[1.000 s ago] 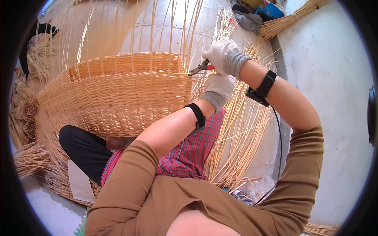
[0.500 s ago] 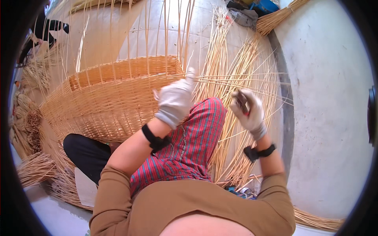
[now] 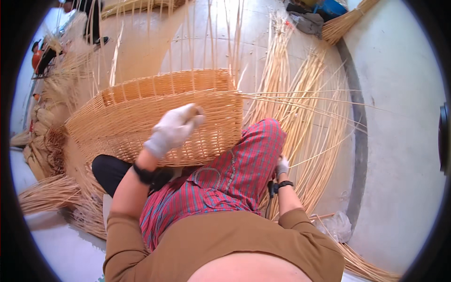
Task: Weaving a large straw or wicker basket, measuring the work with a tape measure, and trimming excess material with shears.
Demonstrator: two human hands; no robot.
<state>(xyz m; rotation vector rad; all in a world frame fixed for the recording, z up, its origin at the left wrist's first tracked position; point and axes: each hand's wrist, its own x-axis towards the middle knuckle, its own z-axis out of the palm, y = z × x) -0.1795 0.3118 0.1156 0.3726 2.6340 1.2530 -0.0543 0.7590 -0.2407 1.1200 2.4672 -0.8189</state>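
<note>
A large wicker basket stands before my crossed legs, its long woven wall facing me and upright stakes rising from its rim. My left hand, in a pale glove, hovers in front of that wall, blurred by motion; its thumb and fingers look bent and apart, with nothing visible between them. Low beside my right knee is my gloved right hand; the leg hides most of its fingers, so what it holds, if anything, does not show. Several loose weaving canes stick out rightward from the basket's near right corner.
Long bundles of cane lie on the floor to the right. A tied bundle and a blue container are at the far right. More bundles lie left. A clear plastic bag sits lower right. People are at the far left.
My left hand has left the basket's top right corner and moved left and down. My right hand has dropped toward my knee; the dark, partly red hand tool it held is out of sight.
</note>
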